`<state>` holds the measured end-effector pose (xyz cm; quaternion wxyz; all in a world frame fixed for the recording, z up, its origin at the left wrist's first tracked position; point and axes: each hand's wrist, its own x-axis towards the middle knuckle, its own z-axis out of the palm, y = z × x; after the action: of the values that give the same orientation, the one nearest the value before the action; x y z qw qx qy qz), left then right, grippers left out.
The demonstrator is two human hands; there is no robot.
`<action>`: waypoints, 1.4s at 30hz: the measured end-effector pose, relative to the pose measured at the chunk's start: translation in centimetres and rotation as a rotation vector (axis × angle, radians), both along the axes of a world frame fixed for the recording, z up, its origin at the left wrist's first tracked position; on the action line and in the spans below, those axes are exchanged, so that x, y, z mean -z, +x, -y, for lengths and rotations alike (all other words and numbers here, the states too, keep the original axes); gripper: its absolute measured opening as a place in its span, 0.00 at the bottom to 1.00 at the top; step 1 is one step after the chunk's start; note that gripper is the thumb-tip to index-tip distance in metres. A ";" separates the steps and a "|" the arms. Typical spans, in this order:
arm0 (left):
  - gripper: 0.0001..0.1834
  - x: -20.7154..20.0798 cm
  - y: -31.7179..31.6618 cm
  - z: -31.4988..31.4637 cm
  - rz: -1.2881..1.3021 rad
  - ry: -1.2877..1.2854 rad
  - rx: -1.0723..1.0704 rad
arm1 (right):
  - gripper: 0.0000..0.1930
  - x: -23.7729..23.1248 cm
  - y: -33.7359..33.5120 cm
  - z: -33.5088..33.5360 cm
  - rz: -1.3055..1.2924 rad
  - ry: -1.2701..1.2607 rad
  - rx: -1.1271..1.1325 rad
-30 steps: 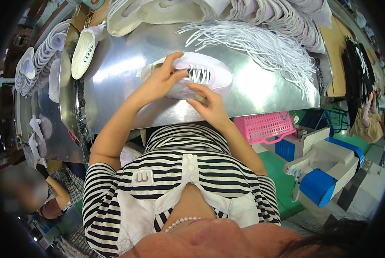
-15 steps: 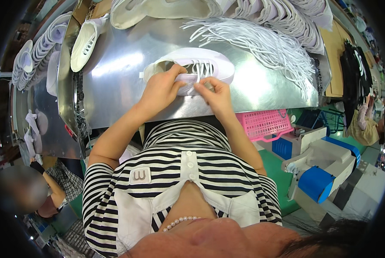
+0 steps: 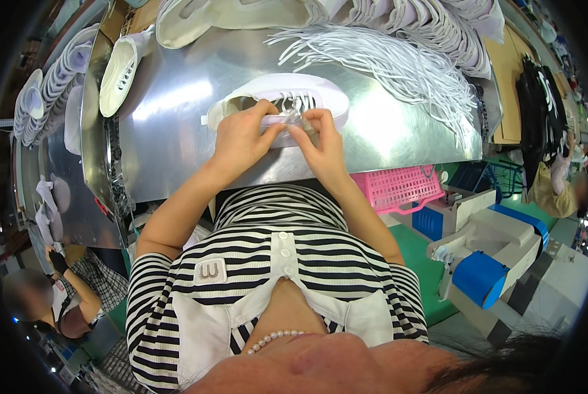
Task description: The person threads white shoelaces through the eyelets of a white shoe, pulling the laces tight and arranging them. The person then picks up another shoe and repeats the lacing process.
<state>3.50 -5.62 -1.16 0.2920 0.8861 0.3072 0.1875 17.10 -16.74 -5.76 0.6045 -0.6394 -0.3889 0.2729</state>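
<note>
A white lace-up shoe (image 3: 277,92) lies on its side on the shiny metal table (image 3: 176,131), toe to the right. My left hand (image 3: 245,141) grips the shoe's near side by the opening. My right hand (image 3: 320,141) pinches a white lace (image 3: 293,118) at the eyelets, fingertips almost touching the left hand's. The lace runs through several eyelets on the shoe's top.
A heap of loose white laces (image 3: 386,65) lies at the table's right. More white shoes (image 3: 120,75) line the left and far edges. A pink basket (image 3: 399,187), a white and blue machine (image 3: 491,256) and another person (image 3: 58,295) at lower left are around me.
The shoe has turned and shifted so its toe points right. Both hands have come together over its eyelets, the right one now pinching the lace.
</note>
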 end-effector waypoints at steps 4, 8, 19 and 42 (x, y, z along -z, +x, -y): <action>0.14 0.0 0.2 0.1 -0.010 0.057 0.009 | 0.09 -0.1 0.4 1.8 0.000 -0.105 -0.112; 0.14 0.3 0.2 -0.1 0.007 0.078 0.023 | 0.08 -0.2 0.7 1.7 0.010 -0.117 -0.150; 0.11 1.2 0.2 0.7 0.163 0.244 0.269 | 0.09 -0.6 0.5 -0.7 -0.004 -0.305 -0.157; 0.21 -1.1 -4.0 -1.2 -0.309 0.074 0.409 | 0.10 0.6 3.2 -1.9 0.318 -0.158 0.167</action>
<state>-0.52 -4.37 -0.07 0.2408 0.9581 0.1553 -0.0019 20.26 -14.84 -6.34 0.5039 -0.7498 -0.4028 0.1469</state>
